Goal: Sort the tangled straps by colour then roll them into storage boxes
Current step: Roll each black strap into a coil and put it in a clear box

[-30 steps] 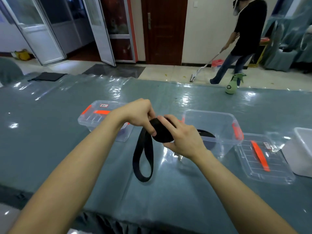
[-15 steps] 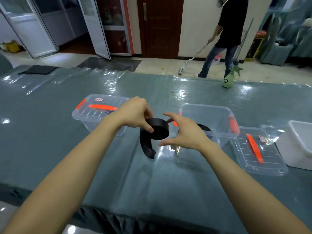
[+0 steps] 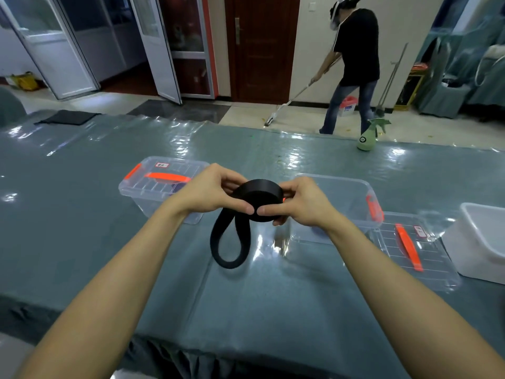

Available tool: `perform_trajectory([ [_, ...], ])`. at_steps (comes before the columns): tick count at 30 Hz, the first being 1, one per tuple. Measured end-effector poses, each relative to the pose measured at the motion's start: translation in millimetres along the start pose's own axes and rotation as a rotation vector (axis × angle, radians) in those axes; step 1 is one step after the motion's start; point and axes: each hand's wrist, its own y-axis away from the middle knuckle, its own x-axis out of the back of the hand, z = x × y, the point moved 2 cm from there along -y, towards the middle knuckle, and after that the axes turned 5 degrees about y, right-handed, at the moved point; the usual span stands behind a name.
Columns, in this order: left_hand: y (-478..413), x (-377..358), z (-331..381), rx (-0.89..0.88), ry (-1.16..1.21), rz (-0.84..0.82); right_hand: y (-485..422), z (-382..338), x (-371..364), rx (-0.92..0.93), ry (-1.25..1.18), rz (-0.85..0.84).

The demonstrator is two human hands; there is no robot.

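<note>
Function or meeting hall in an institutional building, long table [image 3: 82,203] draped in grey-green cloth under clear plastic sheeting, cloth-covered chairs [image 3: 442,99] far right, pale tiled floor [image 3: 300,124], dark wooden door [image 3: 262,45], glass-panelled doors [image 3: 169,50] far left, person [image 3: 355,50] mopping.

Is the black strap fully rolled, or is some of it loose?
Partly rolled. The black strap forms a coil pinched between the left hand and right hand, while a loose loop hangs below it toward the table.
</note>
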Motion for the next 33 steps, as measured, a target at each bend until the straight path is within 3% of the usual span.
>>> perform_trajectory([
  [4, 2, 0, 13, 0.002, -0.048, -0.018, 9, -3, -3, 0.009, -0.004, -0.019],
  [8, 2, -3, 34, -0.035, -0.295, -0.069, 13, -17, -7, 0.039, 0.100, -0.019],
  [15, 10, -1, 30, -0.032, -0.373, -0.020, 22, -16, -5, 0.054, -0.111, 0.081],
  [16, 10, -1, 29, -0.013, -0.383, -0.020, 25, -15, -7, 0.063, -0.048, 0.073],
  [18, 9, 0, 30, 0.048, -0.431, -0.044, 34, -14, -9, 0.131, 0.355, 0.107],
  [20, 10, 2, 33, 0.121, -0.499, -0.097, 44, -8, -19, 0.313, 0.877, 0.185],
  [22, 10, -2, 35, 0.151, -0.524, -0.162, 53, 4, -39, 0.512, 1.146, 0.276],
  [26, 17, -15, 22, 0.185, -0.454, -0.224, 59, 19, -68, 0.586, 1.082, 0.535],
  [29, 47, -17, -15, 0.231, -0.126, -0.188, 67, 33, -71, 0.556, 0.985, 0.635],
  [33, 100, -51, -99, 0.317, 0.190, 0.230, 79, 48, -65, 0.442, 0.884, 0.752],
])
